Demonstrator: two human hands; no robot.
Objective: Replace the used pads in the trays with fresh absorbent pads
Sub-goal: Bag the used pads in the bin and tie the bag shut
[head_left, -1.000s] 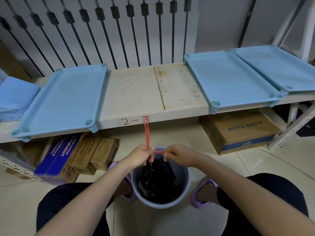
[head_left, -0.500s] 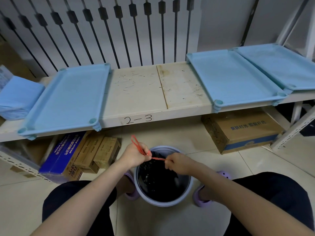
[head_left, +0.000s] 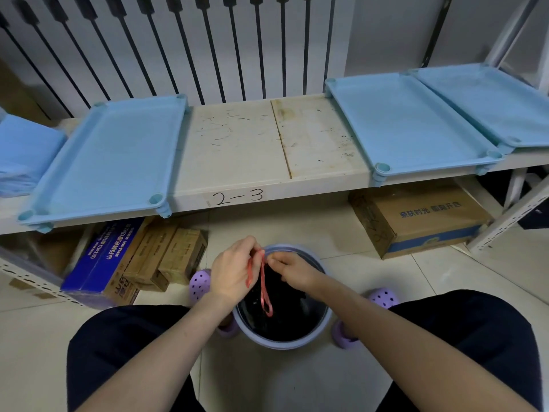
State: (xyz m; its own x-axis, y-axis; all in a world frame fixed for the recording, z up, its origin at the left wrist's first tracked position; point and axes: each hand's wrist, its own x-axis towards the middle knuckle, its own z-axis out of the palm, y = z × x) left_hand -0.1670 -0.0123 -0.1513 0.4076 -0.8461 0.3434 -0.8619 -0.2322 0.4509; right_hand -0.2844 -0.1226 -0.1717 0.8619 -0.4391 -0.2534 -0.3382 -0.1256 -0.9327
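a round lavender plastic bin [head_left: 285, 343] stands on glossy beige floor tiles at 6 o'clock, lined with a crinkled, shiny black bag [head_left: 285, 310]. a thin, flat red drawstring [head_left: 263, 288] hangs in narrow loops over the bag's mouth.

above, a scuffed cream shelf [head_left: 237, 144] marked "2-3" on its front edge carries three shallow rectangular pale blue trays with round corner sockets: the left tray [head_left: 104, 156] at 10 o'clock, the middle tray [head_left: 407, 123] at 2 o'clock, and the far tray [head_left: 487, 102] just beyond it, its edge overlapping. their floors look matte and finely dimpled. a soft folded stack of pads [head_left: 23, 150], the same pale blue, lies on the shelf at 9 o'clock, just beside the left tray.

under the shelf sit a glossy blue carton [head_left: 101, 263], small brown boxes [head_left: 166, 257] and a large cardboard box [head_left: 421, 218] at 3 o'clock.

the hands meet close together over the bin's far rim. the left hand [head_left: 234, 273] has its fingers curled, pinching the top of the drawstring; the right hand [head_left: 292, 270], knuckles up, pinches the same cord just beside it.
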